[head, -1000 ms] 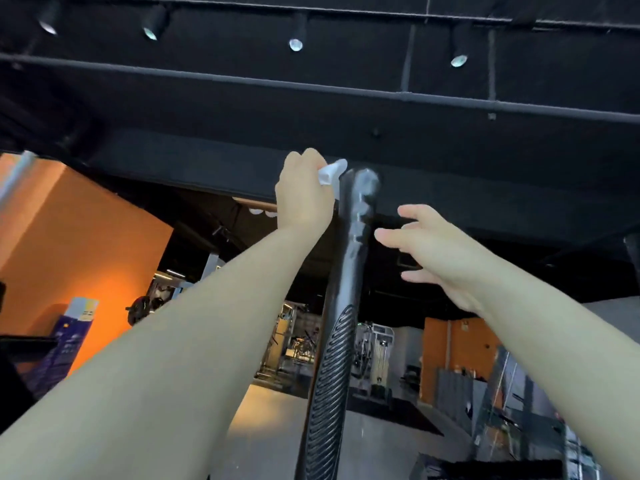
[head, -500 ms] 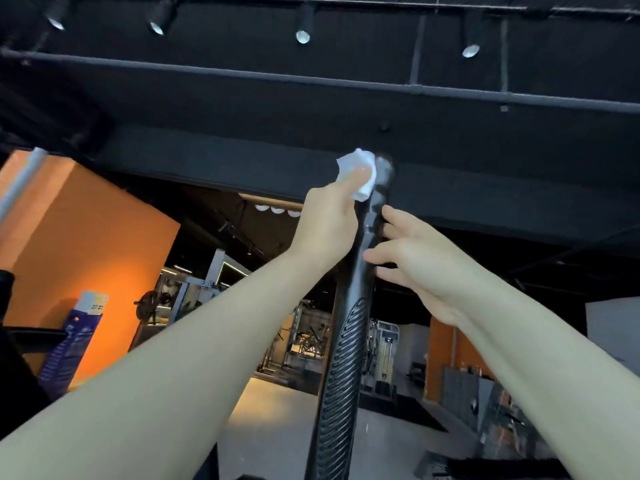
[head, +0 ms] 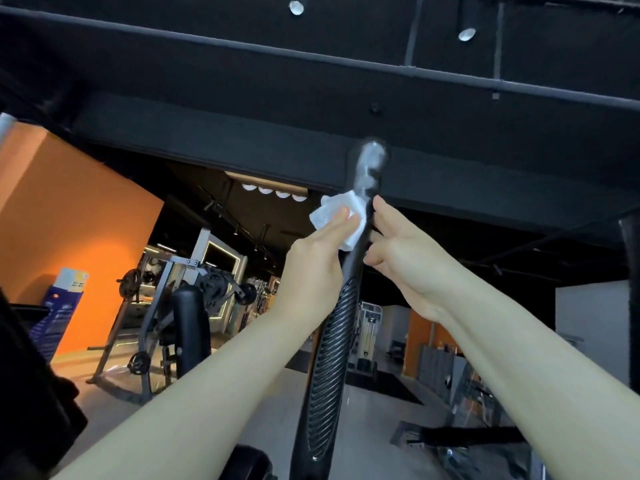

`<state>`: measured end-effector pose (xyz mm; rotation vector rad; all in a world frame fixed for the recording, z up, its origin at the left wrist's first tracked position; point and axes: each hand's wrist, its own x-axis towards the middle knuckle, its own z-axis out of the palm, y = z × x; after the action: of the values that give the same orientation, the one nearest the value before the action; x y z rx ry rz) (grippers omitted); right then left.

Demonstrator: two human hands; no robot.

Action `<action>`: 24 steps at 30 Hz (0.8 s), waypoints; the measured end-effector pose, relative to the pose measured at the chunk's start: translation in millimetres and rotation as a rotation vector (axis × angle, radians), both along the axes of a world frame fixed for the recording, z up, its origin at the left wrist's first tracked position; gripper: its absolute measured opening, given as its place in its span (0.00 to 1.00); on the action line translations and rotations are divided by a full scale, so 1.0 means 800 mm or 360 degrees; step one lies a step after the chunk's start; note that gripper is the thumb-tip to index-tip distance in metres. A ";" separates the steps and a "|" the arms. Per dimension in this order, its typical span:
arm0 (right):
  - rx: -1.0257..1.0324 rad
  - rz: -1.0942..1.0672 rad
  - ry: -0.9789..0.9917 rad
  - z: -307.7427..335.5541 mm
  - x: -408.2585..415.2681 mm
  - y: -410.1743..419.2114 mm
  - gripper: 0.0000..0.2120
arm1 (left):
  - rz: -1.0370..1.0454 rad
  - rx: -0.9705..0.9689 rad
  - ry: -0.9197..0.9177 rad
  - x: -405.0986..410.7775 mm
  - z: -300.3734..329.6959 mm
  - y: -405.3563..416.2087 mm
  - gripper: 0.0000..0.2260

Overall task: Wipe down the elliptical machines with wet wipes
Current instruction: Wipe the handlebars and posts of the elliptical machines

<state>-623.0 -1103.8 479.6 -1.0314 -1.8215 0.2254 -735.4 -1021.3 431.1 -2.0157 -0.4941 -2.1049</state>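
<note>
The black elliptical handle (head: 332,358) rises through the middle of the head view, ribbed along its lower grip and glistening wet at the top end. My left hand (head: 317,261) holds a white wet wipe (head: 329,214) against the handle's left side, a little below the top. My right hand (head: 405,254) is on the other side at the same height, fingers straight, fingertips touching the handle. Both forearms reach up from the bottom of the frame.
A weight rack with plates (head: 166,296) and a black padded bench (head: 190,327) stand at the left before an orange wall (head: 79,237). A second black post (head: 628,271) rises at the right edge. A dark ceiling beam (head: 242,140) runs overhead.
My left hand has slid the wipe down from the handle's top end, leaving it wet. My right hand has come in from the right and now touches the handle.
</note>
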 end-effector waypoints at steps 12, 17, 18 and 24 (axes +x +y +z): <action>-0.0252 0.0102 -0.0031 -0.116 0.012 -0.003 0.41 | -0.0047 -0.0067 -0.0074 0.010 -0.127 -0.006 0.27; -0.0174 0.0063 -0.0001 -0.151 -0.006 0.000 0.41 | 0.0037 -0.0153 -0.0137 0.018 -0.199 -0.016 0.29; -0.0165 0.0054 0.0015 -0.156 -0.008 0.000 0.41 | 0.0048 -0.0158 -0.0150 0.020 -0.211 -0.016 0.29; -0.0156 -0.0011 -0.0086 -0.191 -0.004 -0.005 0.43 | 0.0126 -0.0268 -0.0128 0.024 -0.293 -0.027 0.33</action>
<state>-626.1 -1108.1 326.4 -1.1217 -1.8708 0.2878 -716.5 -1042.9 196.5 -1.9667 -0.7755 -2.1688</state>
